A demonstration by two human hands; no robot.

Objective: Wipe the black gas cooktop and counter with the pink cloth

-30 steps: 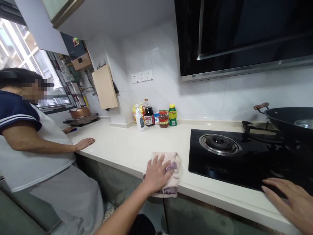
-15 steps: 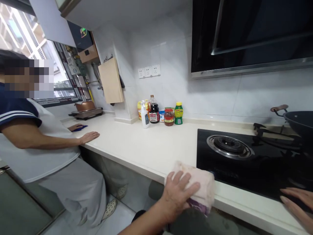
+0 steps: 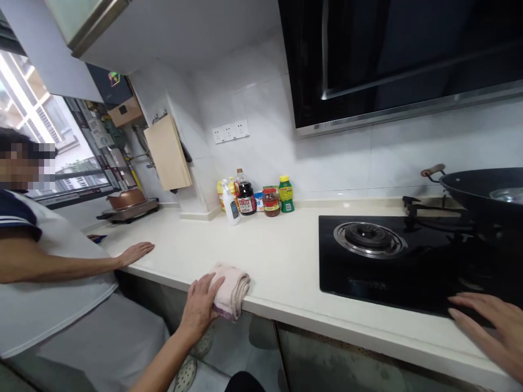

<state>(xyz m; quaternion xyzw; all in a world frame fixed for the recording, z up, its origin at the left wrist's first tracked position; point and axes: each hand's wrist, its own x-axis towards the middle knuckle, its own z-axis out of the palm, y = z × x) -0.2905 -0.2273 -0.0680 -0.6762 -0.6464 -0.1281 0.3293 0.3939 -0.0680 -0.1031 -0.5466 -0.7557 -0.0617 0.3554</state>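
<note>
My left hand (image 3: 199,306) grips a folded pale pink cloth (image 3: 229,287) with a purple underside, fingers on top and thumb along its side. The cloth rests on the front edge of the white countertop (image 3: 281,267), left of the stove, and part of it hangs over the edge. At the far right, my right hand (image 3: 492,324) lies by the front edge of the black gas stove (image 3: 355,280), its fingers stretched out and nothing in them.
A co-worker (image 3: 53,272) leans on the counter at left. A spray bottle (image 3: 231,206), soy sauce bottle (image 3: 245,198), red-lidded jar (image 3: 271,202) and green bottle (image 3: 286,194) stand by the wall. A wok (image 3: 469,188) sits on the stove; a range hood (image 3: 392,60) overhangs it.
My left hand has moved left along the counter edge with the cloth, away from the stove. The view has shifted, and more of my right hand shows.
</note>
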